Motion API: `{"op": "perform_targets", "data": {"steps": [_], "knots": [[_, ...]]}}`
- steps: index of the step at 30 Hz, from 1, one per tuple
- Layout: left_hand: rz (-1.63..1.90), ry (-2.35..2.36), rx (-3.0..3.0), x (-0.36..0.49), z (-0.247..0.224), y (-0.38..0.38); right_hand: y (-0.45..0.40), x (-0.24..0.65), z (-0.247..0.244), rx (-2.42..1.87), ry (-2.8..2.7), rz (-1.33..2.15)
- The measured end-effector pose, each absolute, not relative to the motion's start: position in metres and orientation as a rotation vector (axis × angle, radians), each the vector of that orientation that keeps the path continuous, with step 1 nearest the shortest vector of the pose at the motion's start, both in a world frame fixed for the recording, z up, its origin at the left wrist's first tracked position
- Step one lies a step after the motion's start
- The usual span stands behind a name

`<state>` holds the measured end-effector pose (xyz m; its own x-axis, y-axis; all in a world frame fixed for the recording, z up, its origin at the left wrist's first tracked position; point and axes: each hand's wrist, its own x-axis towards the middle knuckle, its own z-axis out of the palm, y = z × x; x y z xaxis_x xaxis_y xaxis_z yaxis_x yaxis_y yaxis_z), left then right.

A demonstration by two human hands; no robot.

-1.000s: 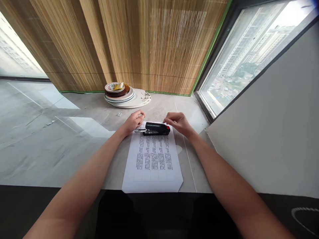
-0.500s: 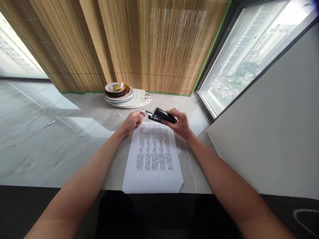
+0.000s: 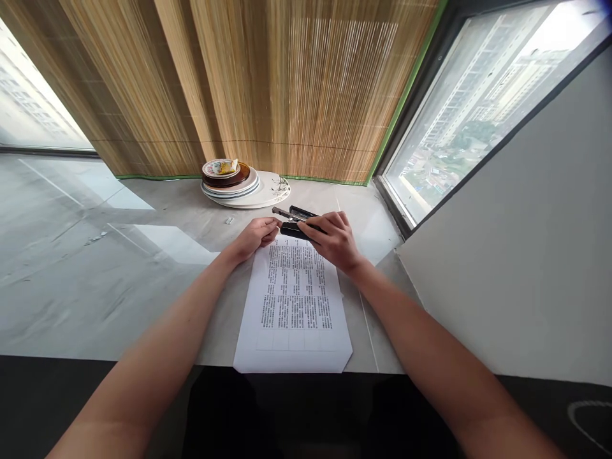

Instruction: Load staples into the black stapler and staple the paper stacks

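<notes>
A black stapler [image 3: 294, 231] lies in my right hand [image 3: 335, 239], above the far end of a printed sheet of paper [image 3: 296, 293]. Its parts are spread apart, with a metal magazine rail sticking out to the left between the dark top and base. My right fingers wrap round its rear half and cover that part. My left hand [image 3: 259, 234] is closed in a pinch at the stapler's front end, by the paper's far left corner. Whatever sits between its fingertips is too small to make out.
Stacked plates [image 3: 232, 182] with a small yellow packet [image 3: 224, 167] on top stand beyond my left hand. A small clear scrap [image 3: 229, 220] lies on the grey tiled ledge [image 3: 143, 280]. A bamboo curtain [image 3: 268, 89] hangs behind; a white wall [image 3: 516, 242] borders the right.
The stapler has turned and its parts now stand apart, showing the rail more plainly. My right hand has shifted slightly left and re-gripped it. My left hand stays almost in place.
</notes>
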<state>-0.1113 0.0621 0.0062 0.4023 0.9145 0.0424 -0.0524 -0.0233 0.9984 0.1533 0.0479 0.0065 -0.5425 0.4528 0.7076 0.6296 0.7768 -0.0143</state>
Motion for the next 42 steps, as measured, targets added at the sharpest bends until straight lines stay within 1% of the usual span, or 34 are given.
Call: {"op": "perform_targets", "data": {"steps": [9,14,22,33,37,42], "knots": [[1.005,0.826,1.282,-0.1145,0.0054,0.0642,0.0469,0.1520,0.0111,-0.761,-2.309,-0.392],[1.064,0.816,1.253,-0.1146,0.0068,0.0653,0.0442,0.1520,0.0133,-0.766,-2.342,-0.367],[1.035,0.888,1.216,-0.1154,0.0071,0.0660,0.0441,0.1515,0.0125,-0.729,-2.385,-0.413],[1.039,0.849,1.204,-0.1179,0.0088,0.0659,0.0466,0.1530,0.0155,-0.676,-2.311,-0.647],[1.024,0.859,1.183,-0.1194,0.0105,0.0658,0.0458,0.1544,0.0170,-0.674,-2.320,-0.615],[1.017,0.897,1.150,-0.1184,0.0141,0.0640,0.0472,0.1544,0.0163,-0.788,-2.299,-0.401]]}}
